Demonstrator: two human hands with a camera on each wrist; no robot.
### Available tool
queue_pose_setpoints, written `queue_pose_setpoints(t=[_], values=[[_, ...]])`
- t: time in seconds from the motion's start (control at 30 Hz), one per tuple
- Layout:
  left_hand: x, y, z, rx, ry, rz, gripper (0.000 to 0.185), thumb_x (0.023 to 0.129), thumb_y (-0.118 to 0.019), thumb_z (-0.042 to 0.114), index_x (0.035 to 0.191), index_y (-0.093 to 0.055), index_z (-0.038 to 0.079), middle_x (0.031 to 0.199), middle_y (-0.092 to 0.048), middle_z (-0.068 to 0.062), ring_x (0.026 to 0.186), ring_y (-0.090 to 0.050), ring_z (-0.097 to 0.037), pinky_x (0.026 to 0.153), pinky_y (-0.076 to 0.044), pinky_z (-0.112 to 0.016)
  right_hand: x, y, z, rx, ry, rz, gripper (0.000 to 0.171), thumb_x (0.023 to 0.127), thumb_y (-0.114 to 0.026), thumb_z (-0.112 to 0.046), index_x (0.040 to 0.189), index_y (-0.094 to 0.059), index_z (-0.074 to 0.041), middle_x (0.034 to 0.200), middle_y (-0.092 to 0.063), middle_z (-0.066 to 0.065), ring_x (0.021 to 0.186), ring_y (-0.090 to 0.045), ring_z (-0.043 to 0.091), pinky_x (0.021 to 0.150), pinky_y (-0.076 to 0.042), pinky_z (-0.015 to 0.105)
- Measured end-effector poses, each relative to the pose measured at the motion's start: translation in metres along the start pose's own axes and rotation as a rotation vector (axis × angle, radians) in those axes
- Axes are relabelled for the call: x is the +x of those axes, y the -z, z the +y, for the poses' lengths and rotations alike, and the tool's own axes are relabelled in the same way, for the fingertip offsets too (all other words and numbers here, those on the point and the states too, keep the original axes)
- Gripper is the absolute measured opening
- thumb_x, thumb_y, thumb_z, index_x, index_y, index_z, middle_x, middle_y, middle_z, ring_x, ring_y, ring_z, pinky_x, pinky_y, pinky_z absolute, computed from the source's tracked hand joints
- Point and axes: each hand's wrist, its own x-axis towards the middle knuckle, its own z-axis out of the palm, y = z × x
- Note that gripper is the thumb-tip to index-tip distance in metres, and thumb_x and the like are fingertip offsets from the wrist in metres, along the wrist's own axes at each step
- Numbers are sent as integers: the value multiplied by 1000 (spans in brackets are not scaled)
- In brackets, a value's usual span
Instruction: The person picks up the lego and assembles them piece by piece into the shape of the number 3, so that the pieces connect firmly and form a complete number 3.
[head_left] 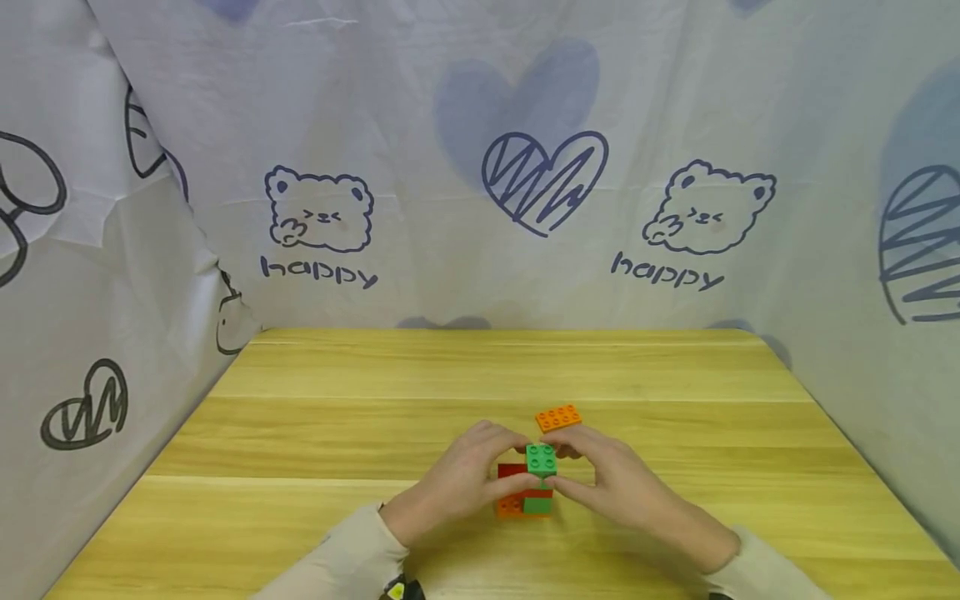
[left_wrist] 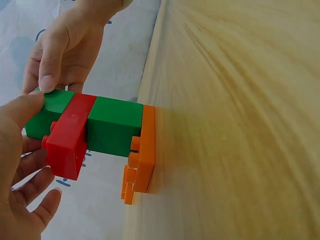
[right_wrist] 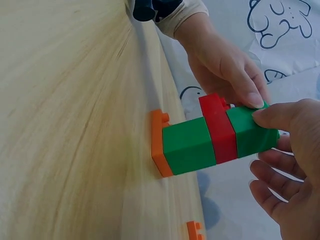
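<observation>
A stack of toy building bricks stands on the table. Its base is an orange plate (left_wrist: 147, 150), with a green brick (left_wrist: 115, 125) on one end. Above that lies a red brick (left_wrist: 72, 130), which overhangs toward the left in the head view. At the top sits a second green brick (head_left: 541, 459). From the left side my left hand (head_left: 468, 471) pinches this top brick between thumb and fingers. Opposite it, my right hand (head_left: 622, 475) pinches the same brick, its thumb tip close to the left thumb. The far fingertips are partly hidden behind the brick.
A loose orange plate (head_left: 558, 417) with studs up lies just beyond the stack, near the right fingers. The wooden table (head_left: 337, 433) ends at a white printed cloth (head_left: 420, 250) hanging at the back and along both sides.
</observation>
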Motion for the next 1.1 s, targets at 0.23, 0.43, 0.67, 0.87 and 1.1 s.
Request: queue_pose_setpoints(t=[0.23,0.43,0.67,0.87,1.1], values=[[-1,-1,1,7,-6,17,40,92,-68,42,117,-67,10,108,-66,3,103,-55,-13,88,-49,-31,3,11,3,-43,-65,-48,53,87,-72,-44,129,-58,-14,113,-63,-6,98,-60,14,83,-53,38],[0,0,2,18,-19,23,39,91,-70,40,115,-67,9,107,-67,2,101,-56,-14,88,-49,-30,6,19,8,-29,-100,-73,56,87,-67,-51,130,-58,-16,117,-64,-4,104,-61,18,87,-51,43],[1,1,2,35,-29,19,39,90,-71,39,114,-67,8,105,-67,2,102,-56,-14,89,-48,-30,13,21,20,-59,-173,-47,53,92,-64,-48,133,-58,-15,123,-62,-3,110,-58,17,91,-50,43],[1,2,2,54,-11,-6,40,90,-70,40,114,-68,8,106,-66,2,103,-56,-14,91,-48,-30,17,17,40,-153,-194,-23,52,94,-62,-47,131,-59,-11,125,-62,2,110,-59,23,91,-49,45],[1,2,1,60,-10,-6,40,89,-72,40,113,-68,8,105,-66,2,102,-55,-15,90,-47,-30,21,11,57,-238,-201,-34,48,91,-70,-38,130,-61,-11,126,-62,4,116,-57,25,97,-46,49]])
